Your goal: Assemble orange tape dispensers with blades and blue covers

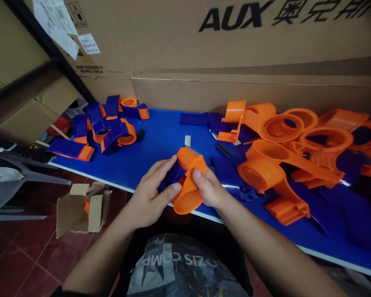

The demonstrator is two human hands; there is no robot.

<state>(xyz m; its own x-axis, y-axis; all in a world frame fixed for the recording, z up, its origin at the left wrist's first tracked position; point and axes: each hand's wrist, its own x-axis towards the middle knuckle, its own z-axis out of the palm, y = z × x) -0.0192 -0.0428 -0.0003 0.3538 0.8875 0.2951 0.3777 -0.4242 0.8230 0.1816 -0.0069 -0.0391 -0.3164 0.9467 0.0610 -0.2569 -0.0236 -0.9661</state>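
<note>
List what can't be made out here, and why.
All head view:
Right hand: most fingers hidden behind the orange part.
Blue part: partly covered by the left hand.
Box: lettering cut off by the right edge.
Small label: print too small, blurred.
Carton: inside partly hidden by its flaps.

One head-worn camera is looking forward and down from above the person's printed top (185, 264), which is filling six o'clock. The hands (150, 194) are showing near, just below the centre. The bench (163, 132) is spreading beyond them, its near edge slanting from nine toward four o'clock; a large carton (173, 45) is blocking the farther view at twelve, and floor tiles (46, 255) are showing lower down at eight.
</note>
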